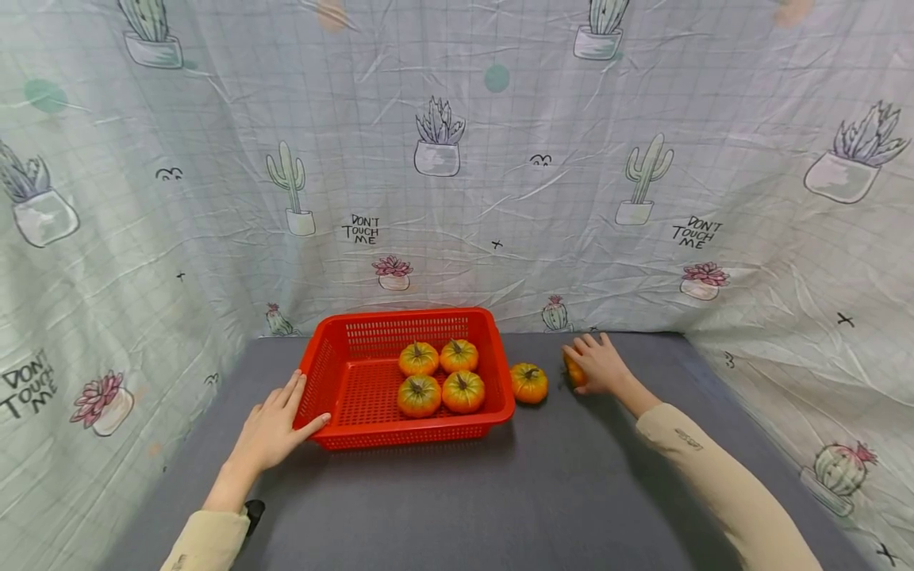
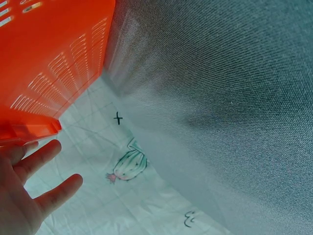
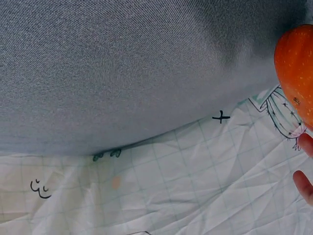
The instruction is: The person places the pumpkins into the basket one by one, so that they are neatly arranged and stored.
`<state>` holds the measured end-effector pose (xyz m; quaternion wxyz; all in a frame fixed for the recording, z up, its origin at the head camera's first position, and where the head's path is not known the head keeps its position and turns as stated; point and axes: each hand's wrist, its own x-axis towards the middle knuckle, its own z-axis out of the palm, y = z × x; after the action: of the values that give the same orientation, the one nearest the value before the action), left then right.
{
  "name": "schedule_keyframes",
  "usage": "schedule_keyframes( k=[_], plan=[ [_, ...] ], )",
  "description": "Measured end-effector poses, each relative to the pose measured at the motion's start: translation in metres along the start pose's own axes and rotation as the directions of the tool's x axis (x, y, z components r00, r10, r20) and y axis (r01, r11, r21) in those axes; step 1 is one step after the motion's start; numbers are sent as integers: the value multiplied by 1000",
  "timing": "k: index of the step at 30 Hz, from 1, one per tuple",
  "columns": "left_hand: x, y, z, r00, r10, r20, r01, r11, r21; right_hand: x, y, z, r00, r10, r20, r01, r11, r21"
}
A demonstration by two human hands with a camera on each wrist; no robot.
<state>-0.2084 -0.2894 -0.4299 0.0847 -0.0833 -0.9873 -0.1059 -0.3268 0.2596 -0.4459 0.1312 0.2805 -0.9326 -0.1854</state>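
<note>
Resting at far left: the left hand (image 1: 267, 428), spread wide, is laid against the 9 o'clock rim of a red, rectangular, slotted plastic basket (image 1: 410, 427); its fingers are held nearly straight, and its thumb is pointed toward 2 o'clock over the near-left corner.
Left cuff: the forearm is covered by a cream fabric sleeve (image 1: 210, 539), with a small black object (image 1: 254, 514) seen at its edge.
Basket load: four round, ribbed, orange-and-green pumpkins (image 1: 462, 392) are grouped two by two, toward the basket's 3 o'clock side.
Loose pumpkin: a fifth round, ribbed, orange pumpkin with a dark stem (image 1: 529, 385) is set just outside the basket's 3 o'clock wall; whether the wall is touched cannot be told.
Right hand: between 2 and 3 o'clock from that one, a sixth orange pumpkin (image 1: 574, 369) is held by the right hand (image 1: 598, 366), narrowed, with fingers curled round it; whether it is lifted cannot be told.
Right sleeve: cream fabric (image 1: 714, 476) is stretched from the wrist toward 5 o'clock.
Setting: everything is bordered at 12 o'clock by a pale, cactus-printed cloth (image 1: 493, 198), above a dark grey tabletop (image 1: 443, 507).
</note>
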Motion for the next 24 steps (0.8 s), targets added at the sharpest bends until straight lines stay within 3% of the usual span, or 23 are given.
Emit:
schedule_keyframes(
  k=[11, 24],
  plan=[
    [-1, 0, 0, 1000, 4, -10, -4, 1000, 3, -7, 3, -10, 998, 32, -55, -30, 998, 48],
    [-1, 1, 1, 1000, 3, -12, -3, 1000, -2, -5, -10, -28, 984, 119, -134, -99, 984, 150]
  ],
)
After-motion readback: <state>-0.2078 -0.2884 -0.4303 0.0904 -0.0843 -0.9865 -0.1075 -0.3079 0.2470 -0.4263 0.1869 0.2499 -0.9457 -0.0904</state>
